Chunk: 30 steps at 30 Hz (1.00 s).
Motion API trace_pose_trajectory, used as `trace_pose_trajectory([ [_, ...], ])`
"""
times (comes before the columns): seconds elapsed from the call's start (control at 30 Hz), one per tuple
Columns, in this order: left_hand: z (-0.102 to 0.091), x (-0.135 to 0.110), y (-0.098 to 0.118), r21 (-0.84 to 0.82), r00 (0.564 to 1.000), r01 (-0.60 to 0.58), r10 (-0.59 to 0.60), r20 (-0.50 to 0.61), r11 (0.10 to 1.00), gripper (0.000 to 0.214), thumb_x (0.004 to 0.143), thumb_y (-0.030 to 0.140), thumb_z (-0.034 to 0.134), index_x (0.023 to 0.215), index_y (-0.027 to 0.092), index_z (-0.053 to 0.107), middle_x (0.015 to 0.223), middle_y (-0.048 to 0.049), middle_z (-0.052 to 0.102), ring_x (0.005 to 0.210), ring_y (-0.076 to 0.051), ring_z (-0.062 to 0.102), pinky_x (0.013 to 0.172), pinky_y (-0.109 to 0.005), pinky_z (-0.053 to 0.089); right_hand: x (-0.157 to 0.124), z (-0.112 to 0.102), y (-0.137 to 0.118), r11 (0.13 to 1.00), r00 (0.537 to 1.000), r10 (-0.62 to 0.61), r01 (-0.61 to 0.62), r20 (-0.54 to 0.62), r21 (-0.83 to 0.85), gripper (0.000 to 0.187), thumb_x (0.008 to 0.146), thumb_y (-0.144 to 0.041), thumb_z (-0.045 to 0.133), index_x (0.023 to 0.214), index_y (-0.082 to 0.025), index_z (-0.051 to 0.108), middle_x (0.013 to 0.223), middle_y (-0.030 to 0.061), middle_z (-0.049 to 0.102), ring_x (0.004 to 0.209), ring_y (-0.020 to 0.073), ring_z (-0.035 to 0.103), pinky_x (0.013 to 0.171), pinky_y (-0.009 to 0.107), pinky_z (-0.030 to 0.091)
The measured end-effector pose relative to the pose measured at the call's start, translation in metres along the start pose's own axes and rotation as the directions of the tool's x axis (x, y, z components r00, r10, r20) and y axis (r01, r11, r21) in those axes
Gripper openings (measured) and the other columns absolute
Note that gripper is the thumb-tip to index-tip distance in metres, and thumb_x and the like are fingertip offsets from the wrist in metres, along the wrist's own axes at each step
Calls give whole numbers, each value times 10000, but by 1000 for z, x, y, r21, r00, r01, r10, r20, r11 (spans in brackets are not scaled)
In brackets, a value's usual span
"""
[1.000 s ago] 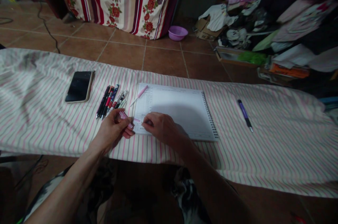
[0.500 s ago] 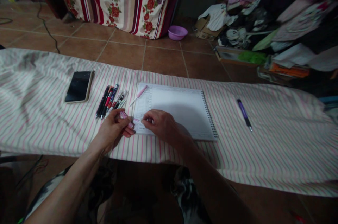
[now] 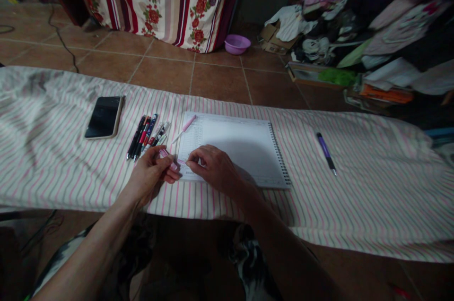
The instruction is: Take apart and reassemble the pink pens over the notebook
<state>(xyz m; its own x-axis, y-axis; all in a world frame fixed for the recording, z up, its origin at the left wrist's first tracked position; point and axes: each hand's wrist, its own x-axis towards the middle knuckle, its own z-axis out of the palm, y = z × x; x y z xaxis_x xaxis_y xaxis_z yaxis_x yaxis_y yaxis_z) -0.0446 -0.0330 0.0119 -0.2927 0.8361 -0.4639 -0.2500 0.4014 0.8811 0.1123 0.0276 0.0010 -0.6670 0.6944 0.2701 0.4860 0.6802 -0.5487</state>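
My left hand is closed around a pink pen barrel, beside the left edge of an open spiral notebook. My right hand is over the notebook's lower left area with thumb and forefinger pinched together. A thin pinkish piece shows between the two hands and reaches the right fingertips; its exact kind is too small to tell. A pink and white pen part lies across the notebook's upper left corner. Several pens lie in a bunch just beyond my left hand.
A phone lies to the left on the striped cloth. A purple and black pen rests at the right. Beyond, on the tiled floor, are a purple basin, a floral curtain and a heap of clothes.
The view has shifted very slightly. Both hands stay close together in nearly the same pose, with the pink pen barrel still in my left hand.
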Motion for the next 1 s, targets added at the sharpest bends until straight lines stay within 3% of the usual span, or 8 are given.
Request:
trace_pose_trajectory([
  [0.27, 3, -1, 1, -27, 1000, 23, -23, -14, 999, 320, 792, 78, 543, 1090, 124, 436, 510, 9, 614, 414, -138, 602, 392, -187, 465, -3, 5, 1, 995, 993, 101, -102, 66, 12, 81, 808, -200, 573, 770, -147, 621, 684, 14, 651, 586, 102, 525, 577, 229, 340],
  [0.53, 0, 0, -2, -44, 1000, -8, 7, -19, 999, 421, 780, 87, 567, 1171, 124, 414, 516, 4, 626, 434, -142, 616, 408, -188, 479, -2, 6, 1, 995, 995, 81, -85, 60, 56, 44, 803, -171, 586, 773, -150, 610, 727, 27, 657, 658, 118, 559, 629, 230, 377],
  [0.77, 2, -3, 3, -59, 1000, -10, 10, 10, 998, 314, 732, 121, 636, 1004, 115, 479, 534, -13, 633, 458, -155, 630, 421, -194, 478, -1, 4, 1, 995, 996, 54, -60, 67, 85, 44, 804, -127, 576, 789, -151, 610, 761, 38, 655, 709, 133, 567, 675, 246, 408],
  [1.0, 4, 0, 2, -84, 998, -40, 35, -55, 996, 240, 767, 78, 575, 969, 138, 459, 586, -31, 669, 472, -144, 640, 439, -194, 496, -1, 5, 2, 992, 996, 84, -87, 37, 92, 143, 791, -113, 589, 923, -155, 626, 885, 62, 689, 820, 160, 617, 762, 279, 445],
])
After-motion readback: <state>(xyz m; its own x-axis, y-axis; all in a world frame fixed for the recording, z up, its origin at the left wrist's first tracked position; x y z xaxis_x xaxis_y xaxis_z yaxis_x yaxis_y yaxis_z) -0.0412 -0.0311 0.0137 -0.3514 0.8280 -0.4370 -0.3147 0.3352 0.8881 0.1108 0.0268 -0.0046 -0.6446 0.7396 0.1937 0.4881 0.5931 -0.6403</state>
